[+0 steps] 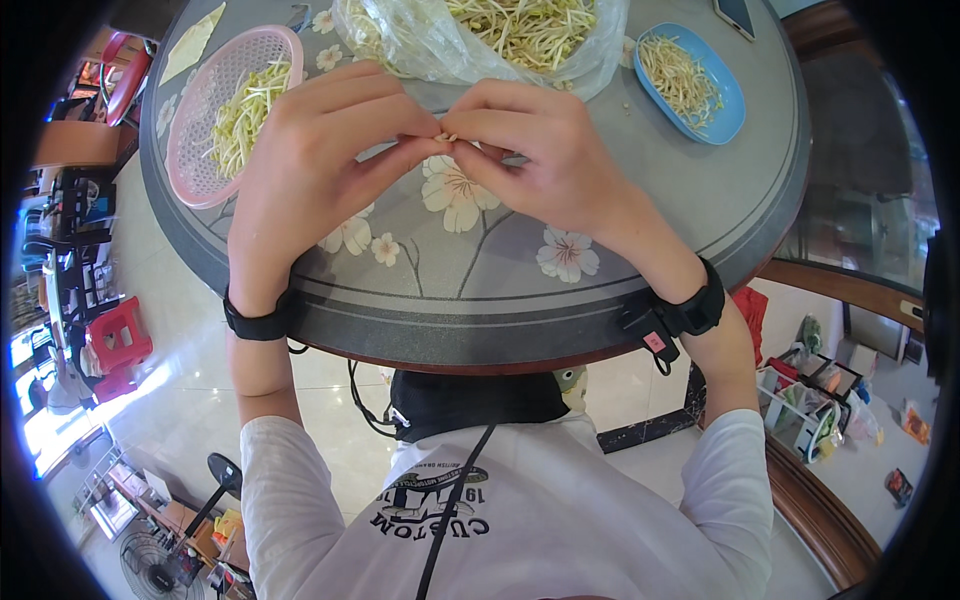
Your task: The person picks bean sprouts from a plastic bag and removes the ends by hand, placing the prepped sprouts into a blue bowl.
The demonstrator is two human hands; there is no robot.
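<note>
My left hand [322, 142] and my right hand [540, 142] meet fingertip to fingertip above the table. Pinched between them is a small beige piece [446, 137], largely covered by the fingers and too small to name. Left of my left hand, a pink perforated plastic basket [187, 135] tilts in view, with bean sprouts [251, 112] inside. Beyond the hands lies an open clear plastic bag [420, 45] full of more bean sprouts [525, 30]. On the right, a blue plastic dish [724, 112] holds thin, pale sprout trimmings [679, 79].
The round table [660, 202] wears a grey floral cover. A phone [735, 15] lies at its far right edge, a pale yellow sheet [191, 45] at the far left. Red plastic stools [120, 337] and a fan [161, 570] stand leftward; a loaded rack [810, 397] is at right.
</note>
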